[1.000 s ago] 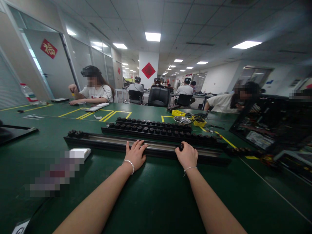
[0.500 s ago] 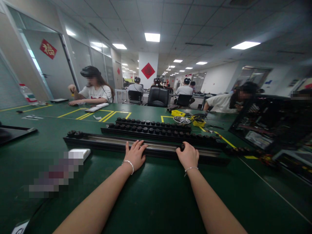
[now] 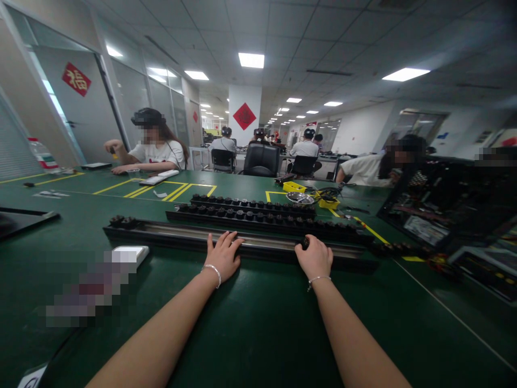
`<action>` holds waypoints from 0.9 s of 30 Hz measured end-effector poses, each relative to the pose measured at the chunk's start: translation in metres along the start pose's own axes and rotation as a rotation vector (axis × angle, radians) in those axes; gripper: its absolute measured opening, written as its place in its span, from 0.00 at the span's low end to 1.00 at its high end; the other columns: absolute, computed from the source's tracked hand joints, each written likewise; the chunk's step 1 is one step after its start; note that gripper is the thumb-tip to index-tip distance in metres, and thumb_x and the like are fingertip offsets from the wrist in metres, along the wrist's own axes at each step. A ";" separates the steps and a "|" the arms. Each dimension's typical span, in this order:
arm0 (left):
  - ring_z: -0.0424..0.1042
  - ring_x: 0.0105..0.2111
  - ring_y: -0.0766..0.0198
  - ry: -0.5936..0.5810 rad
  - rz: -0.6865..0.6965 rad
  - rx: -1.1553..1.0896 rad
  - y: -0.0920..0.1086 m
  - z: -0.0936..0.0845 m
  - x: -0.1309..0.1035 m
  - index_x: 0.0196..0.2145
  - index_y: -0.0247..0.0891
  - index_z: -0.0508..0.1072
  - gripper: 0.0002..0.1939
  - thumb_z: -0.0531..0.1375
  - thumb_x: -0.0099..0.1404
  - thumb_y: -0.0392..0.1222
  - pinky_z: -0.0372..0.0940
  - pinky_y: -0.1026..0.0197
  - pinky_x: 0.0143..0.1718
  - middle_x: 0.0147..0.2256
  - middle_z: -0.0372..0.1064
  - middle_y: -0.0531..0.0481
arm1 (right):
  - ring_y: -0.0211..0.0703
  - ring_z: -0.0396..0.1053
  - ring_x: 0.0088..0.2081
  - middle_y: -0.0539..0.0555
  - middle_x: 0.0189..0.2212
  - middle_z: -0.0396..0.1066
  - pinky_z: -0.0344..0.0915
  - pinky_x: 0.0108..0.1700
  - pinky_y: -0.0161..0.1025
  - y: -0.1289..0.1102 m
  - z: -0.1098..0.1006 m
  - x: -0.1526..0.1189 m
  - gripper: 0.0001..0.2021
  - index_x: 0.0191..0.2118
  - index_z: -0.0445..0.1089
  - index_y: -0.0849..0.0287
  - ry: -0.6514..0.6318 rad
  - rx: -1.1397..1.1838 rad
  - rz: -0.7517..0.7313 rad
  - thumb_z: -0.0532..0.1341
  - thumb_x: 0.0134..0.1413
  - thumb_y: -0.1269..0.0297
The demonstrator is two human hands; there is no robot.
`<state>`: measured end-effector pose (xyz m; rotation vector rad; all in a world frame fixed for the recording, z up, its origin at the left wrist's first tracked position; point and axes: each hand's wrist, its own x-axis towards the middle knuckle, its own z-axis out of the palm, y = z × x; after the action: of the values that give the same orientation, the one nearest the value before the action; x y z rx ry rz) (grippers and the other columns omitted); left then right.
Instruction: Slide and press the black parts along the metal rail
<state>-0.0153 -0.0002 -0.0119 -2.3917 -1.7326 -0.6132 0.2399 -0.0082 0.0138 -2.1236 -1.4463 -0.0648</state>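
Note:
A long black channel [image 3: 161,233] lies across the green table, with a pale strip along its inside and two black knobs [image 3: 122,220] at its left end. My left hand [image 3: 224,256] rests on its near edge, fingers spread, holding nothing. Farther right, my right hand [image 3: 315,256] is closed round a small black knob [image 3: 306,242] over the channel; the fingers hide part of it. Just beyond stand more black rails, one of them a long rail [image 3: 258,217] lined with several similar knobs.
Yellow trays [image 3: 294,187] and a round metal dish [image 3: 300,198] sit behind the rails. An open computer case [image 3: 428,215] stands at right. A white-cornered, blurred object [image 3: 131,254] lies left of my left arm. People sit beyond the table.
My right hand has shifted slightly to the right along the channel with the small black knob. My left hand has stayed in place on the edge.

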 end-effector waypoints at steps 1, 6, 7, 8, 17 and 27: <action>0.50 0.61 0.52 0.001 0.001 -0.001 0.000 0.000 0.000 0.53 0.51 0.64 0.24 0.53 0.58 0.41 0.31 0.31 0.60 0.61 0.55 0.51 | 0.50 0.59 0.54 0.58 0.48 0.69 0.44 0.59 0.50 0.000 0.000 0.000 0.22 0.51 0.64 0.60 -0.002 0.003 0.001 0.52 0.50 0.61; 0.50 0.61 0.52 0.008 0.008 -0.002 -0.001 0.001 0.000 0.53 0.51 0.63 0.24 0.53 0.58 0.40 0.31 0.31 0.59 0.61 0.55 0.51 | 0.50 0.59 0.54 0.58 0.48 0.68 0.43 0.59 0.50 -0.001 -0.001 -0.001 0.22 0.51 0.64 0.60 -0.009 0.014 0.003 0.52 0.50 0.61; 0.50 0.61 0.52 0.009 0.008 -0.002 -0.001 0.001 0.000 0.53 0.51 0.63 0.24 0.53 0.58 0.40 0.31 0.31 0.59 0.61 0.55 0.51 | 0.50 0.59 0.54 0.58 0.48 0.68 0.43 0.59 0.50 -0.001 -0.001 -0.001 0.22 0.51 0.64 0.60 -0.009 0.015 0.004 0.52 0.50 0.62; 0.50 0.61 0.52 0.008 0.008 -0.003 -0.001 0.001 0.000 0.53 0.51 0.63 0.24 0.53 0.58 0.40 0.31 0.31 0.59 0.61 0.55 0.51 | 0.50 0.59 0.54 0.58 0.48 0.68 0.44 0.58 0.49 -0.001 -0.001 -0.001 0.22 0.51 0.64 0.61 -0.006 0.013 0.003 0.52 0.50 0.62; 0.50 0.61 0.53 0.004 0.003 0.008 0.000 0.001 0.000 0.53 0.51 0.63 0.24 0.53 0.58 0.41 0.31 0.31 0.60 0.61 0.55 0.51 | 0.50 0.61 0.52 0.59 0.47 0.69 0.45 0.57 0.49 0.005 -0.003 0.002 0.21 0.50 0.65 0.61 0.024 -0.020 0.027 0.52 0.50 0.63; 0.50 0.61 0.53 0.001 0.002 0.001 -0.001 0.001 0.000 0.53 0.51 0.63 0.23 0.53 0.59 0.41 0.31 0.31 0.60 0.61 0.55 0.51 | 0.50 0.61 0.52 0.59 0.47 0.69 0.46 0.56 0.49 0.010 -0.002 0.003 0.21 0.50 0.65 0.61 0.041 -0.019 0.020 0.51 0.50 0.63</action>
<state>-0.0157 0.0008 -0.0129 -2.3912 -1.7300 -0.6124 0.2500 -0.0086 0.0123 -2.1385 -1.4061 -0.1146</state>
